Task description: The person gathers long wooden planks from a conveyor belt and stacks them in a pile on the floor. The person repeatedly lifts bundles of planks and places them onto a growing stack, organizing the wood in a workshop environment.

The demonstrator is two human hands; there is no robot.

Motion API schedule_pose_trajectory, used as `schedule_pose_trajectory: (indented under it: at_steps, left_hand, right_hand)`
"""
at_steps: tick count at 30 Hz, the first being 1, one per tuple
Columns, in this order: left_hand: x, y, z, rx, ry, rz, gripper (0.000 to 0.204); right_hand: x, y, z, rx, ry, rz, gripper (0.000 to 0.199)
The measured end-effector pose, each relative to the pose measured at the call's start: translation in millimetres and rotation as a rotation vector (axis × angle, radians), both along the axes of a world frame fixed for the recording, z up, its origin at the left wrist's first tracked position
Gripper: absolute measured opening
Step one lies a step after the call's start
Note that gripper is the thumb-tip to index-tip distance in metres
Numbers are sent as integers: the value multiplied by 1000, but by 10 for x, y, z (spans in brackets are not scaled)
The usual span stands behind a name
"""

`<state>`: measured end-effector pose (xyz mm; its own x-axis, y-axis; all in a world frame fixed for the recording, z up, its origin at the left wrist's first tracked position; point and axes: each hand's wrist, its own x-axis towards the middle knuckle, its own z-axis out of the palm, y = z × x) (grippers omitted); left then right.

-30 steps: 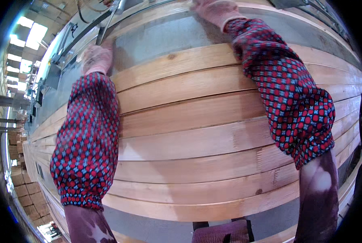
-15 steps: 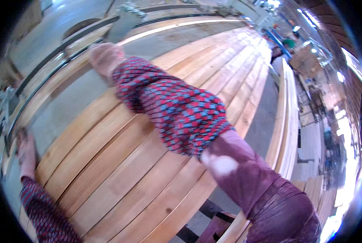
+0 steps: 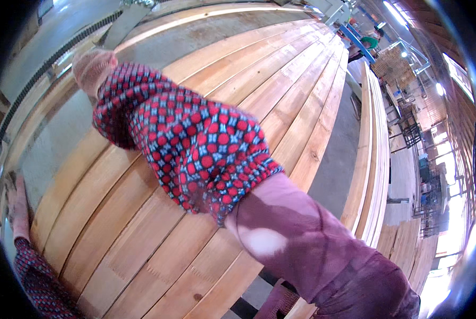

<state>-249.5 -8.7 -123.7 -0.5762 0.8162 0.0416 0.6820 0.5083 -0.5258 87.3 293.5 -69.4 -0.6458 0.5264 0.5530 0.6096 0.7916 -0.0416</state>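
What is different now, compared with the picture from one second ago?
The view has swung right, so the left hand and right hand appear farther left, and another person has come into view. No grasp or release is clear. The boards still lie side by side.

The boards (image 3: 142,239) were of solid wood, planed smooth, with visible grain, a dark knot and toothed joint lines; the nearer faces looked matt to satin, while the far ends returned a glossy glare. The grey worktop (image 3: 62,149) appeared to be metal, smooth and dull, with uneven tone. The patterned sleeve cover (image 3: 195,143) was matt cloth, soft and gathered at its edge. The maroon sleeve (image 3: 323,244) was plain cloth, creased. The dark strip (image 3: 52,69) was ribbed; its material could not be determined.
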Motion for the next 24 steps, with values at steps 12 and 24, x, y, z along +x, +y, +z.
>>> schedule_pose_trajectory:
  at_steps: [12,24]
  left_hand:
    - [149,310,82,214,-181,83,70]
    - [102,-86,240,-67,-170,-63,56]
  right_hand:
    - [171,122,134,-287,-140,-73,22]
    - [2004,-1833,-33,-179,-137,537,94]
